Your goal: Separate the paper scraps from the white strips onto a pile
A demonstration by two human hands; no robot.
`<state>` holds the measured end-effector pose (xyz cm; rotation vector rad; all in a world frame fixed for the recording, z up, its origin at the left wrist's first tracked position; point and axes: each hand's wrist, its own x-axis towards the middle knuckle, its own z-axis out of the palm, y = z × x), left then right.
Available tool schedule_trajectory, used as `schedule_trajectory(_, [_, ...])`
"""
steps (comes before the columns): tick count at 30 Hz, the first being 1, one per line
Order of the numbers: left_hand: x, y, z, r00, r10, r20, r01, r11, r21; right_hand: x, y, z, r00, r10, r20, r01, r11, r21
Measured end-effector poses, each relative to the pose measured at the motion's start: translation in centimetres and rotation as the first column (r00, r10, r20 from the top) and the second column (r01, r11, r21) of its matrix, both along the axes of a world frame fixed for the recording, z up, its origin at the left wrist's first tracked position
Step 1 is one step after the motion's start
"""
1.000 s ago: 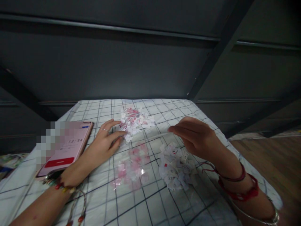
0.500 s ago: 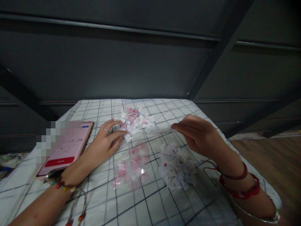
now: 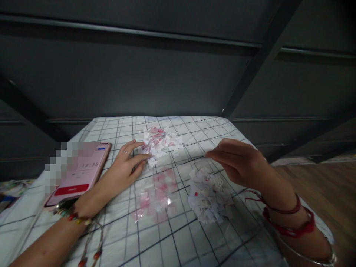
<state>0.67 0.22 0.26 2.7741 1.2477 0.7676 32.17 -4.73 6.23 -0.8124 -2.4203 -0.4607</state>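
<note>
My left hand rests palm down with its fingers apart, fingertips at the left edge of a mixed pile of white and pinkish-red paper scraps. My right hand hovers over the cloth to the right, thumb and fingers pinched together; whatever is between the tips cannot be made out. Below it lies a heap of whitish paper scraps, a small red spot among them. Left of that heap, shiny see-through pink pieces are spread flat.
A checked white cloth covers the table. At the left lies a pink-edged phone with a lit screen, close to my left wrist. A dark panelled wall stands behind the far edge. Wooden floor shows at the right.
A blurred, pale, thin strip seen at my right fingertips no longer shows. The right hand has shifted slightly rightward, still pinched. My left hand has barely moved.
</note>
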Motion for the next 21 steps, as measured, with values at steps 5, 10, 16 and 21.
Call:
schedule_trajectory(5, [0.0,0.0,-0.1,1.000,0.003,0.006,-0.003,1.000,-0.004,-0.7,-0.6,0.4,0.998,0.068,-0.011,-0.068,0.998,0.017])
schedule_trajectory(10, [0.1,0.0,0.0,1.000,0.005,0.003,-0.005,1.000,-0.013,-0.9,0.0,-0.3,0.999,-0.039,-0.027,0.042,0.991,0.124])
schedule_trajectory(16, [0.0,0.0,0.2,1.000,0.009,-0.001,-0.009,1.000,0.009,-2.4,-0.5,-0.1,0.994,0.108,0.014,-0.109,0.994,0.026])
schedule_trajectory(21, [0.0,-0.1,0.2,1.000,0.010,0.001,-0.010,1.000,0.002,-1.4,-0.1,-0.3,0.998,0.024,-0.064,-0.015,0.991,0.134])
